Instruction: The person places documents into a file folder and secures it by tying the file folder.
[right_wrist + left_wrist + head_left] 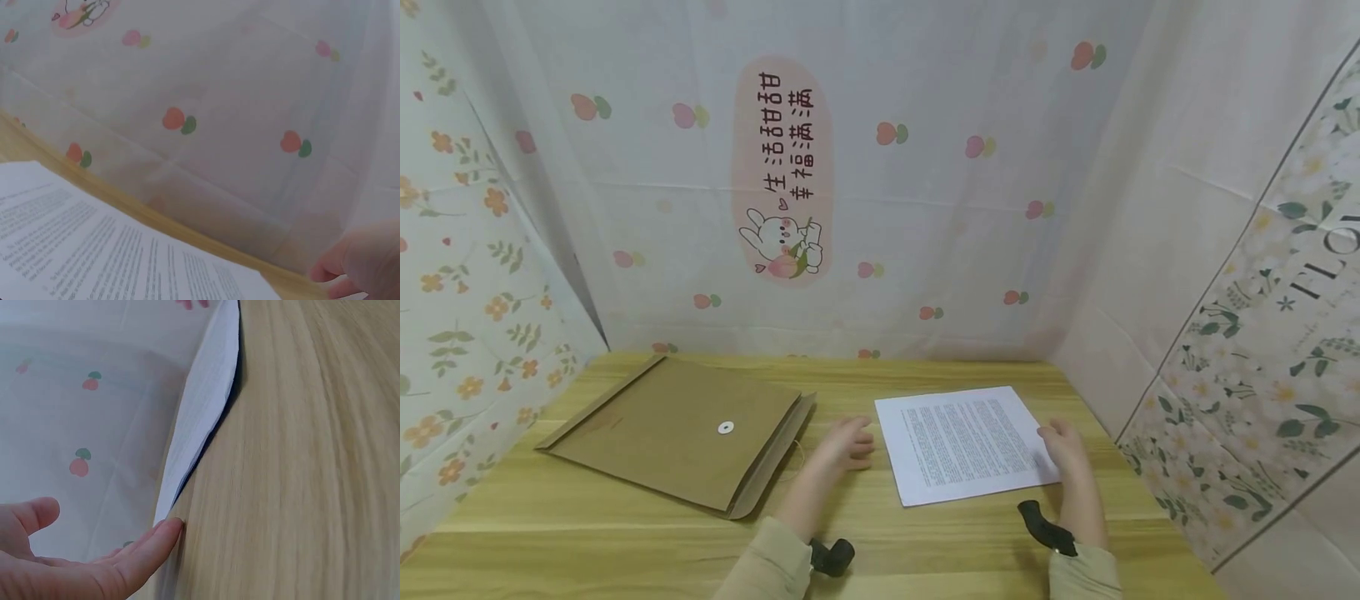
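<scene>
A thin stack of printed paper sheets (pixel 966 446) lies on the wooden table, in front of the person and a little to the right. Just off its left edge is the left hand (pixel 842 444), fingers extended and thumb apart, holding nothing. In the left wrist view, a dark shadow runs under the curved edge of the paper (pixel 203 403). At the stack's right edge is the right hand (pixel 1066 450), its fingers loosely bent. The right wrist view shows that hand (pixel 365 262) beside the printed page (pixel 119 250), with no sheet visible between its fingers; contact there is unclear.
On the left of the table (pixel 925 550) lies a large brown paper envelope (pixel 662 433) with a white round button (pixel 726 427) and a string (pixel 800 452) by its flap. Patterned cloth (pixel 925 208) hangs behind the table and along both sides.
</scene>
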Motion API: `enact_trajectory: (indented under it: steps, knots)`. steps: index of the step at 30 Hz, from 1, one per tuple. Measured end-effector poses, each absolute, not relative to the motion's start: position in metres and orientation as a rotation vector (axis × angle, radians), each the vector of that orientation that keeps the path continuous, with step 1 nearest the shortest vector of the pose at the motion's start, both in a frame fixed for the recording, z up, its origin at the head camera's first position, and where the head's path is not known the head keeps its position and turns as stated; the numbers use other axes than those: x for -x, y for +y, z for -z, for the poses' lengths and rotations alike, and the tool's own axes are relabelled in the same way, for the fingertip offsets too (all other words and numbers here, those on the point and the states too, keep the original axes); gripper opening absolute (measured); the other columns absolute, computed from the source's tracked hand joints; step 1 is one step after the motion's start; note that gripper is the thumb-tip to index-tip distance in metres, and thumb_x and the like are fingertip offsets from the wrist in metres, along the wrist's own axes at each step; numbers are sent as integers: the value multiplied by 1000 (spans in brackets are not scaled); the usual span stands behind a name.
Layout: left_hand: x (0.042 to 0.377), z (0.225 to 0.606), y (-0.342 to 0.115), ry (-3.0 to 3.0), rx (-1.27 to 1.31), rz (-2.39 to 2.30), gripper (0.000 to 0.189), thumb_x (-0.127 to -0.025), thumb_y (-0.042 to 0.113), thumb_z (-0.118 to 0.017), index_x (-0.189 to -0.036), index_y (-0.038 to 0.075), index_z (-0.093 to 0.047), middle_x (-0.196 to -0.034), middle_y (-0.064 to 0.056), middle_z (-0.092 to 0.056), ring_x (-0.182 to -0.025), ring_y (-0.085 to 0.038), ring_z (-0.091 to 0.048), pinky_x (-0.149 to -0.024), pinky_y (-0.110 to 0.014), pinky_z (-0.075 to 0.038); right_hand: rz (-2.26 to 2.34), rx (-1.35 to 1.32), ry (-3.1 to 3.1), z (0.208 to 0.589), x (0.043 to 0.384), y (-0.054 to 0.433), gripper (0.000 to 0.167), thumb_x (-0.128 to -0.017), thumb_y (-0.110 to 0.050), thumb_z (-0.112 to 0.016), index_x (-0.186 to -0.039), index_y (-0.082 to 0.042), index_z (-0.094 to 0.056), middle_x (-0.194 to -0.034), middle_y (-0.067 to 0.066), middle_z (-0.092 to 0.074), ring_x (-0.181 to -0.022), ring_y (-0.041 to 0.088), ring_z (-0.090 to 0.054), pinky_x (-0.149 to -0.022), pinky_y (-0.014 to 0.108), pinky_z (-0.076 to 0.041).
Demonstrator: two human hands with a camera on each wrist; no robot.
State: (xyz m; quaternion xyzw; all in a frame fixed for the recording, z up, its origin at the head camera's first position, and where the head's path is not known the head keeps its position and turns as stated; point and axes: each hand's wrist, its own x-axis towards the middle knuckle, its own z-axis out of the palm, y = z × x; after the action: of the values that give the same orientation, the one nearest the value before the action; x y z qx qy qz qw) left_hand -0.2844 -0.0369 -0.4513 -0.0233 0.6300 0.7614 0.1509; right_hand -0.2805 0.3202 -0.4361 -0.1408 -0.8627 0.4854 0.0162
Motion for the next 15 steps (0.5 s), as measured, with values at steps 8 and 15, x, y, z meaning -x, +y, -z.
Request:
enact_trajectory:
  steps: [8, 15]
  knots:
    - [289, 459, -28, 1707, 118, -2256, 60, -100, 22, -43, -141, -15, -21, -131, -43, -38, -121, -50, -44, -90, -58, -45, -1402, 466, -2722, 444, 280, 323, 61, -95, -14, -39, -141, 20, -17, -143, 42, -14, -133, 55, -12, -109, 59, -13]
    - [291, 460, -22, 1663, 132, -2286, 62, -100, 23, -45, -141, -16, -21, -131, -42, -38, -121, -49, -43, -88, -57, -47, -1391, 456, -2729, 444, 281, 321, 64, -96, -16, -40, -143, 17, -12, -144, 41, -13, -132, 55, -14, -109, 59, -15]
